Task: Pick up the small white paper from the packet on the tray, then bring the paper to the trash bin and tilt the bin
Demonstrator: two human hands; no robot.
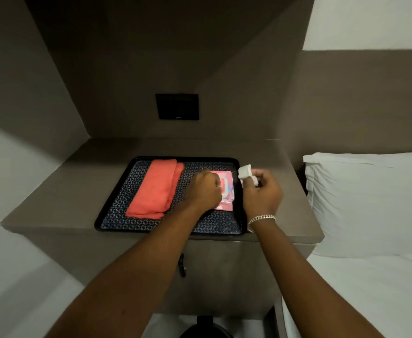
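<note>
A black tray (pixel 117 201) with a patterned blue liner sits on a brown bedside cabinet. A folded coral-red cloth (pixel 155 189) lies on its left half. On the tray's right half lies a pink wipes packet (pixel 225 189). My left hand (pixel 203 190) rests on the packet with curled fingers, at its lid. My right hand (pixel 261 192) is raised just right of the packet, over the tray's right rim. It pinches a white wipe (pixel 245 173). A silver bracelet circles the right wrist.
The brown cabinet top (pixel 61 189) has a door handle (pixel 182 265) below its front edge. A dark wall panel (pixel 177 106) sits above. A white pillow (pixel 368 203) and bed lie at the right. A dark object (pixel 206 328) shows at the bottom.
</note>
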